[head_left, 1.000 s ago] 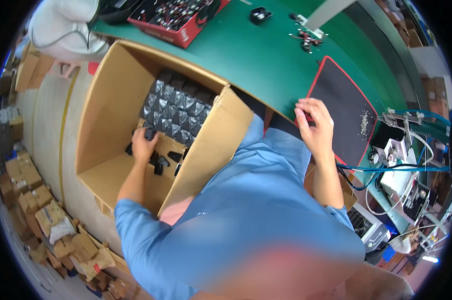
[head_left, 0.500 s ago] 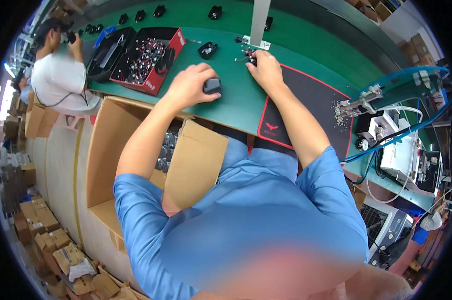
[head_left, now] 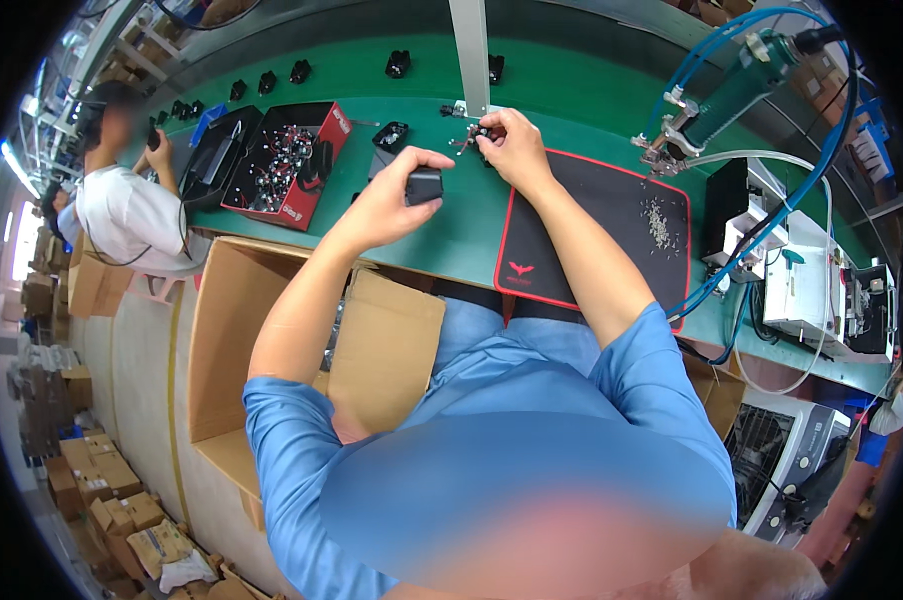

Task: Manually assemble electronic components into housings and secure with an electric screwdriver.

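Both hands up at the bench, a black case in the left

We're over the green bench (head_left: 462,245), and look at the left hand (head_left: 404,193): thumb and fingers curled firmly round a black case (head_left: 425,187), held above the near side of the bench. Across to the right hand (head_left: 510,140) — fingertips and thumb drawn close together at a few small wired parts (head_left: 465,143), right by the foot of the post (head_left: 469,60). Whether it has a grip on one, we can't tell.

Just beyond the left hand sits a black shell (head_left: 392,135). Over on the left we have the red box (head_left: 300,212), loaded with wired parts, and a co-worker (head_left: 132,220) in white farther along. On the right lies the dark, red-edged mat (head_left: 582,240), the right forearm across it, with a scatter of pale bits (head_left: 659,225) — and we see the green driver (head_left: 727,98) above. Below the left forearm stands the carton (head_left: 387,335).
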`<state>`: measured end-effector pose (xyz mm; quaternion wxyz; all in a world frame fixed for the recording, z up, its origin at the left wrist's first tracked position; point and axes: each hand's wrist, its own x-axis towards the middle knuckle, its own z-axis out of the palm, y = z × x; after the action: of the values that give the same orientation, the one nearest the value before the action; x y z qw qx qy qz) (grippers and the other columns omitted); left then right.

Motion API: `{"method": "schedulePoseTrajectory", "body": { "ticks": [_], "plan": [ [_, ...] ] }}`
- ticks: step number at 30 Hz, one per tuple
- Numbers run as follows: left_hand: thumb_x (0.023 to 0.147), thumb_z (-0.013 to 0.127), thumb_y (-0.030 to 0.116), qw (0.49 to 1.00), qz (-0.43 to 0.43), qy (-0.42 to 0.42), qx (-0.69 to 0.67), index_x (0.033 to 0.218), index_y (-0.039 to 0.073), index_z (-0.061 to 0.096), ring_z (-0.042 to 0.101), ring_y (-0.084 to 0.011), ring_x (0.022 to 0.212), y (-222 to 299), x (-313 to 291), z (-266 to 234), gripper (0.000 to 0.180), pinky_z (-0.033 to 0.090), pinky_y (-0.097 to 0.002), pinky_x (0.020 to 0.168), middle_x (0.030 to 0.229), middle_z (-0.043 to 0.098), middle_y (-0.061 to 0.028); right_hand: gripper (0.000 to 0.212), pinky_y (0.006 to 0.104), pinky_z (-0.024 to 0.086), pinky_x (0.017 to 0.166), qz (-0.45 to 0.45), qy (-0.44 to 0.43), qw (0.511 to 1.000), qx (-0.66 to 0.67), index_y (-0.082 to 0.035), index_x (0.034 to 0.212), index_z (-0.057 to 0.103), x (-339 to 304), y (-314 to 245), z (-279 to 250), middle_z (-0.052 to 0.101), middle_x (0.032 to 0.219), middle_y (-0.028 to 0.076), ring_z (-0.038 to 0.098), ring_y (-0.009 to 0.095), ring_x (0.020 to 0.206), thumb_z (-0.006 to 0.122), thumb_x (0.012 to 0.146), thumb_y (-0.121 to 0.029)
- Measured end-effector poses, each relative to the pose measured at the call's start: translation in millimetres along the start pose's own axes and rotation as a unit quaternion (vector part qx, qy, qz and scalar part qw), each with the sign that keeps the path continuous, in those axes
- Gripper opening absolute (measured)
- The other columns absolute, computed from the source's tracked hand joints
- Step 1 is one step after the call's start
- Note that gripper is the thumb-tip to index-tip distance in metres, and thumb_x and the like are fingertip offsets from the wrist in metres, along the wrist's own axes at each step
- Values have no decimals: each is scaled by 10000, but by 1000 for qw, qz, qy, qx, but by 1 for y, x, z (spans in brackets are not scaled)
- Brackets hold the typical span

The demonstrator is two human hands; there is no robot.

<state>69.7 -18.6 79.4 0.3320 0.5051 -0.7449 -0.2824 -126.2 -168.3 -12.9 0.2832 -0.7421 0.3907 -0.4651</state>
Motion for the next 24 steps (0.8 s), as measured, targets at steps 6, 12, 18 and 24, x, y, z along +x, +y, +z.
{"method": "schedulePoseTrajectory", "body": {
  "ticks": [6, 12, 18, 24],
  "plan": [
    [875, 839, 241, 978, -8, -203, 46, 1253, 11, 486, 637, -280, 1082, 17, 13, 38, 567, 510, -396, 939, 1149, 626, -156, 215, 398, 567, 819, 8, -54, 998, -40, -21, 990, 677, 8, -4, -2, 666, 1028, 142, 696, 287, 908, 744, 790, -67],
    [893, 784, 285, 960, 140, -218, 102, 1372, 70, 570, 547, -361, 1186, -17, 37, 95, 567, 462, -461, 983, 1241, 565, -179, 268, 415, 564, 840, 29, -61, 994, -85, -92, 1094, 750, 7, -3, -10, 667, 1054, 139, 684, 309, 969, 739, 826, -108],
    [796, 835, 256, 948, 179, -172, 201, 1391, 149, 579, 517, -351, 1171, -16, 30, 116, 657, 426, -479, 914, 1324, 534, -141, 237, 379, 579, 782, 54, -24, 996, -66, -76, 1131, 724, -85, -65, -86, 712, 1026, 133, 714, 284, 839, 727, 895, -110],
    [743, 863, 202, 964, 188, -87, 166, 1471, 208, 549, 563, -292, 1035, 4, 27, 130, 793, 422, -416, 884, 1088, 605, -70, 224, 391, 567, 798, 155, 19, 965, -212, -61, 1092, 717, -195, -59, -147, 733, 1048, 111, 685, 286, 909, 771, 879, -109]
  ]
}}
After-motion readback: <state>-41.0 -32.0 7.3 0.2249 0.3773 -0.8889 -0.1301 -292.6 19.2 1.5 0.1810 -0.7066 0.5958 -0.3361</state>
